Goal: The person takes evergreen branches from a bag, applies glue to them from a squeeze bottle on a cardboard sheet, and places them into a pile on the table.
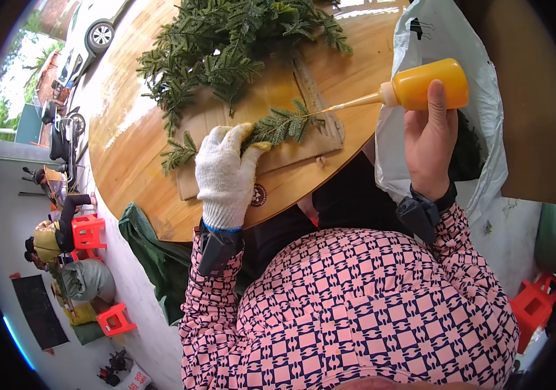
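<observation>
My left hand, in a white knitted glove with yellow-stained fingertips, is closed around a green artificial fir sprig. One end of the sprig sticks out to the left of the glove, the other to the right. My bare right hand grips an orange squeeze bottle, tipped on its side with the thumb on top. Its long thin nozzle points left, the tip at the sprig's right end. Beneath the sprig lies a flat piece of cardboard. A large heap of similar fir sprigs sits just beyond it.
The round wooden table curves in front of me. A white plastic bag with dark greenery inside hangs at its right edge. Green cloth drapes at the left. Farther left are red stools, two people, a motorbike and a parked car.
</observation>
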A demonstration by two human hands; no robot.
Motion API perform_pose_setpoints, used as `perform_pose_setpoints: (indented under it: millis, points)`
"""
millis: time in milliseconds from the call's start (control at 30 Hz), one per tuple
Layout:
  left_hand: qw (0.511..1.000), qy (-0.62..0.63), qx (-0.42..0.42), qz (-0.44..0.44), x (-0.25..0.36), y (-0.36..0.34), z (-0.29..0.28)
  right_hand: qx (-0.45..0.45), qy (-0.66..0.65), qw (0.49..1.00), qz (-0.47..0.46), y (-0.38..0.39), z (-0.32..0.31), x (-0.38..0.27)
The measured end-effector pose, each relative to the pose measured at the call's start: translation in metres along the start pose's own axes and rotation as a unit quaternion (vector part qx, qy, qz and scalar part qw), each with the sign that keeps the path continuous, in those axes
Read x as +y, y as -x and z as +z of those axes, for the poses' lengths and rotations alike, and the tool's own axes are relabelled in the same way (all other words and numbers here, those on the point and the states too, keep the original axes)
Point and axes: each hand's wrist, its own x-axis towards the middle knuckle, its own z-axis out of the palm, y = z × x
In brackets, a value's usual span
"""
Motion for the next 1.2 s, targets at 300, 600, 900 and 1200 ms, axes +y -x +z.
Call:
perform_pose_setpoints:
  millis: [300,600,900,1200]
  points:
    - [1.000,-0.010,-0.005,-0.009,-0.003,0.000,0.002,-0.005,-0.012,1.000,0.001,0.005,-0.013,0.003]
    - [0.997,-0.071,0.014,0.012,-0.006,0.006,-0.013,0.019,0.004,1.000,0.018,0.006,-0.032,0.003]
    - [0.980,-0.120,0.160,0.006,-0.063,0.021,-0.083,0.040,-0.005,0.998,0.048,0.009,-0.014,0.005]
    - [0.952,-0.262,0.153,-0.047,-0.063,-0.002,-0.094,0.051,-0.012,0.996,0.075,0.013,-0.002,0.009]
